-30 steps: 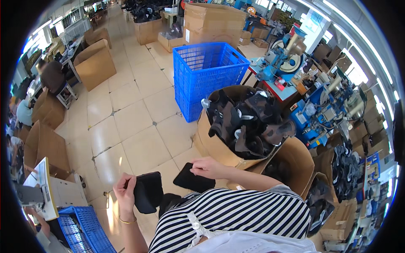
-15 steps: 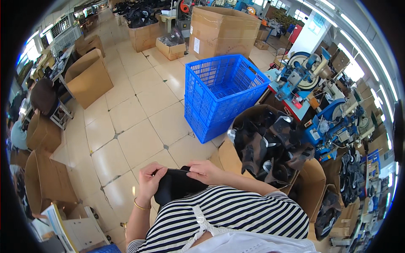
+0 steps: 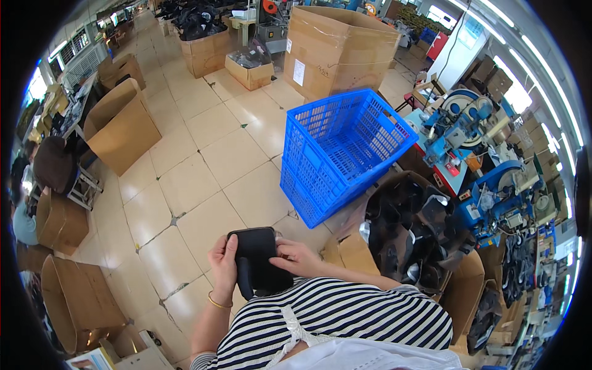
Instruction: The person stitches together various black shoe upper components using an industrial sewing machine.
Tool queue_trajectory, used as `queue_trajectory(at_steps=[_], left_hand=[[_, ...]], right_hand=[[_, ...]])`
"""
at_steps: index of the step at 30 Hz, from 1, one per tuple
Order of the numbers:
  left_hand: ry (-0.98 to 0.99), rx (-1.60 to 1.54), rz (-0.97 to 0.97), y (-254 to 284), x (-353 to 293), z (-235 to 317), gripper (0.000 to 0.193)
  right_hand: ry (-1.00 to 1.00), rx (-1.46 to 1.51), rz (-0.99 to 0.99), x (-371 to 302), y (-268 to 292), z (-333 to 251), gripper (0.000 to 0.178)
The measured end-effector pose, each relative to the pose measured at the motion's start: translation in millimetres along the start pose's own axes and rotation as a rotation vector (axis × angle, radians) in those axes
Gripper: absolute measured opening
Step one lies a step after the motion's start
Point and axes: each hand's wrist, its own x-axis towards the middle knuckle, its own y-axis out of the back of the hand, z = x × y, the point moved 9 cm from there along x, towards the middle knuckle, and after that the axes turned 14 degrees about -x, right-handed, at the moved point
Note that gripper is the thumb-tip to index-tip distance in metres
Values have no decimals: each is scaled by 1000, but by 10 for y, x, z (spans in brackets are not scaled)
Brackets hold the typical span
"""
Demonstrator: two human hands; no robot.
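Observation:
In front of my striped top I hold a black piece of soft-looking material, broad, with rounded corners at its far end. My left hand grips its left edge, the thumb lying on the upper face. On the right edge, my right hand is closed with thumb and fingers pinching the piece. A narrow black strip or fold hangs along its left side toward me. Its exact kind cannot be made out.
Ahead to the right stand stacked blue plastic crates. Nearer, a carton holds several dark shoe-upper-like pieces. Blue machines line the right side. Cardboard boxes stand left, where a person sits; a large carton is farther ahead.
The black piece has been tilted, so its broad face now lies toward me. My right hand has shifted down its right edge. The view has turned slightly.

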Motion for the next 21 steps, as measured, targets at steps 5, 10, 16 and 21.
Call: queue_trajectory(at_steps=[5,10,16,21], left_hand=[[-4,-77,153,185,802,-31,31],[10,-426,375,362,1634,-60,23],[-110,-519,268,810,2173,-209,25],[-51,-640,128,831,2396,-464,35]], right_hand=[[71,40,-23,865,139,260,20],[15,78,-138,1793,580,569,11],[47,376,178,2871,1681,1032,12],[58,415,165,3317,1709,1321,17]])
